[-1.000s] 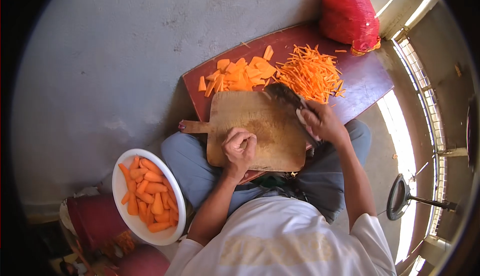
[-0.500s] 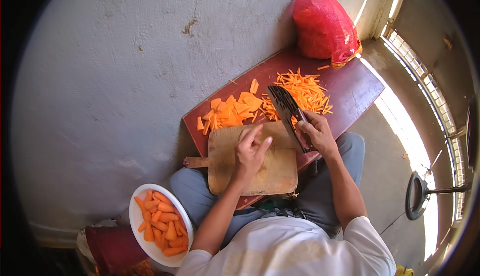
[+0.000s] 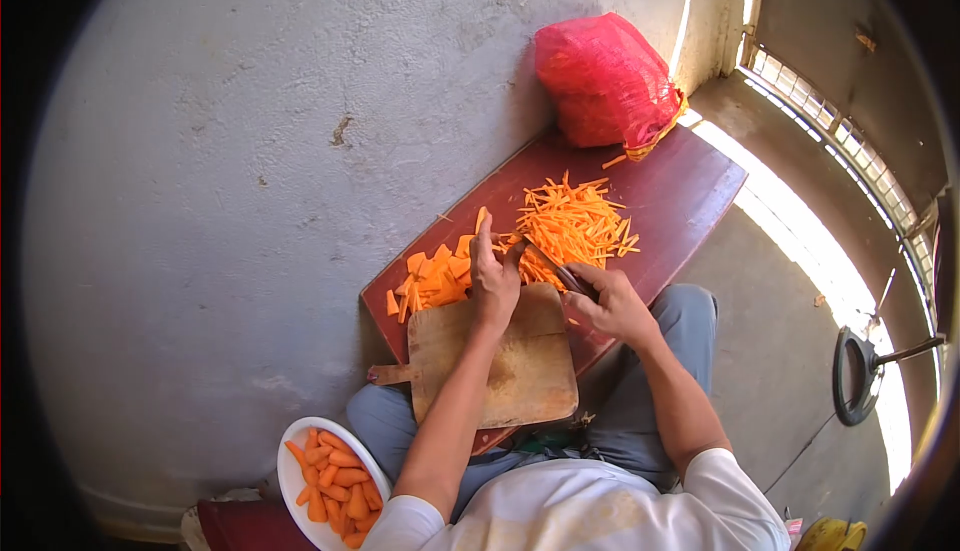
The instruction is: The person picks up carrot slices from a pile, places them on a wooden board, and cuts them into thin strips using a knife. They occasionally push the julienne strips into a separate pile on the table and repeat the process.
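Note:
My right hand (image 3: pixel 612 303) is wrapped round the handle of a knife (image 3: pixel 548 259), whose blade points up and left, edge-on, at the near side of a pile of carrot strips (image 3: pixel 572 223). My left hand (image 3: pixel 494 273) reaches over the top of the wooden cutting board (image 3: pixel 515 381), fingers pointing upward beside the blade, between the strips and the flat carrot slices (image 3: pixel 432 279). A carrot piece shows at its fingertips; whether the fingers grip it is unclear. The board's surface is bare.
A dark red table (image 3: pixel 690 186) stands against the wall, bearing a red mesh bag (image 3: pixel 605 81) at its far end. A white bowl (image 3: pixel 292 486) of whole carrots is at lower left. A round black stand (image 3: pixel 853 376) is on the floor at right.
Both hands have moved away from over the board toward the carrot pile. The knife, earlier raised with its flat side showing, is now lowered at the strips. The whole view has shifted.

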Action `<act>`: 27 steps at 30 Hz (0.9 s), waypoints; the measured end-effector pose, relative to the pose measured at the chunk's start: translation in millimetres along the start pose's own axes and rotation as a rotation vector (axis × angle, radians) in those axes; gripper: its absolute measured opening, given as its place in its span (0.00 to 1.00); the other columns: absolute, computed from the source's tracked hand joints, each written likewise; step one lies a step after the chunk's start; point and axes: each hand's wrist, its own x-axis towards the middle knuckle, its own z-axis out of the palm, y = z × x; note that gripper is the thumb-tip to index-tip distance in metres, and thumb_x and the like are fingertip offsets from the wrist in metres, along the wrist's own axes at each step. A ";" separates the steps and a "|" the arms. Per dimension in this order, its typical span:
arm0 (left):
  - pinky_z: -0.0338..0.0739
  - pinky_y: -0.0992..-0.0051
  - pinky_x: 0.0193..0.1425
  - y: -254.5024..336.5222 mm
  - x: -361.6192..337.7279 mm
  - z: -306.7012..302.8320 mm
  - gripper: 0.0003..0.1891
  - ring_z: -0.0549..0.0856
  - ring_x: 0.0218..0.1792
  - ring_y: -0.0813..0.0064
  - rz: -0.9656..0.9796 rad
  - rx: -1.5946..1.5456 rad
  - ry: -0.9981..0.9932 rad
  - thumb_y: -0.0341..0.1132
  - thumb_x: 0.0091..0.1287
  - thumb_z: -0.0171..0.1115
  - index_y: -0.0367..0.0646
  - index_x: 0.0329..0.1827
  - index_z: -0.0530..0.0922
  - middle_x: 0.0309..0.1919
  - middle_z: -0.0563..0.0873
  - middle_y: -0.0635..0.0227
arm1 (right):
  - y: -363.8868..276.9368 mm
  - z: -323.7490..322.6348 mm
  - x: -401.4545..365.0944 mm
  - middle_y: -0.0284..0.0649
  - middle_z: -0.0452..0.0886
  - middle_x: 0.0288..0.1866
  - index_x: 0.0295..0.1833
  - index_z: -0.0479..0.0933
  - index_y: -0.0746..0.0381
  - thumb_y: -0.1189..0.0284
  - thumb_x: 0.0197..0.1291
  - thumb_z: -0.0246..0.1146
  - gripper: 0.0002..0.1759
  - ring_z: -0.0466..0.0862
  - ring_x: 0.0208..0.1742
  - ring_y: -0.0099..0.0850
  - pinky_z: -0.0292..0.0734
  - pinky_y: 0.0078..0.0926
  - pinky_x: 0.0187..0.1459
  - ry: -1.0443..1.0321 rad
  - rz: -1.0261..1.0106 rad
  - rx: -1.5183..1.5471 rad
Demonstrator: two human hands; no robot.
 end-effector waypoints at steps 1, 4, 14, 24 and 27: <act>0.87 0.60 0.56 5.7 2.8 -4.4 0.37 0.87 0.58 0.54 -0.023 0.020 0.000 0.22 0.78 0.73 0.39 0.89 0.71 0.60 0.83 0.48 | -3.2 2.1 -0.9 0.48 0.86 0.40 0.67 0.82 0.71 0.75 0.74 0.72 0.20 0.90 0.39 0.42 0.85 0.42 0.42 0.017 -0.084 -0.086; 0.87 0.64 0.55 -4.8 3.8 -19.1 0.36 0.89 0.55 0.57 -0.004 -0.018 -0.074 0.14 0.75 0.69 0.38 0.88 0.73 0.61 0.85 0.49 | -12.3 6.1 -3.2 0.55 0.90 0.45 0.66 0.83 0.69 0.75 0.70 0.74 0.21 0.93 0.42 0.54 0.88 0.47 0.43 0.054 -0.285 -0.354; 0.81 0.58 0.71 1.9 29.9 -87.0 0.30 0.88 0.64 0.61 0.242 0.080 -0.373 0.40 0.67 0.86 0.41 0.72 0.90 0.63 0.89 0.61 | -15.5 28.0 -14.8 0.51 0.91 0.46 0.61 0.82 0.64 0.71 0.70 0.70 0.16 0.94 0.47 0.52 0.89 0.52 0.46 -0.150 -0.318 -0.684; 0.65 0.53 0.76 10.0 90.2 -23.4 0.27 0.87 0.67 0.60 0.275 0.429 -0.371 0.47 0.66 0.85 0.42 0.64 0.93 0.61 0.93 0.62 | -13.9 22.3 -13.2 0.49 0.89 0.45 0.54 0.78 0.66 0.75 0.69 0.65 0.11 0.93 0.47 0.50 0.89 0.50 0.47 -0.121 -0.315 -0.772; 0.66 0.46 0.78 -18.0 96.4 -43.8 0.25 0.87 0.68 0.55 0.055 0.341 -0.396 0.47 0.66 0.86 0.44 0.62 0.94 0.59 0.94 0.60 | -14.0 19.0 -13.5 0.50 0.90 0.45 0.53 0.79 0.66 0.74 0.69 0.65 0.11 0.93 0.47 0.51 0.89 0.51 0.46 -0.091 -0.306 -0.749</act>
